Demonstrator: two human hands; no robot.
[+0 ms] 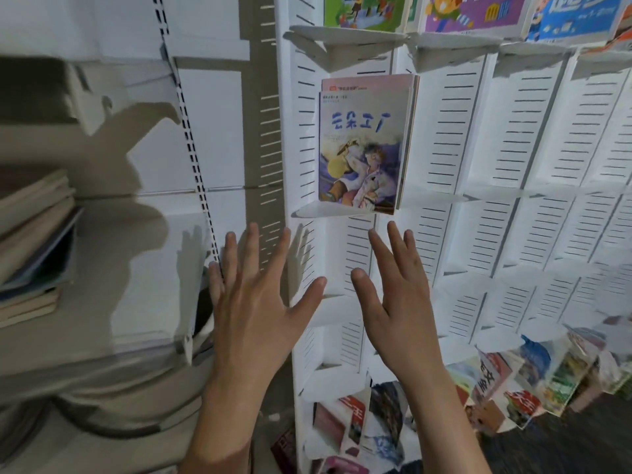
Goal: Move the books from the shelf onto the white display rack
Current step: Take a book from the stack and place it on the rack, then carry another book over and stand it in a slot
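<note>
Bookshop: white display rack holding picture books.

— Where is there room on the white display rack?
— The pockets right of the standing books hold nothing; so do those just below them.
— And what blocks a hand?
— Books fill the top row; more crowd the bottom pockets; a stack of books occupies the shelf at left.

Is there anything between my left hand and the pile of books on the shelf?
Nothing visible. The left hand is open and empty, and only bare shelf lies between it and the pile of books further left.
</note>
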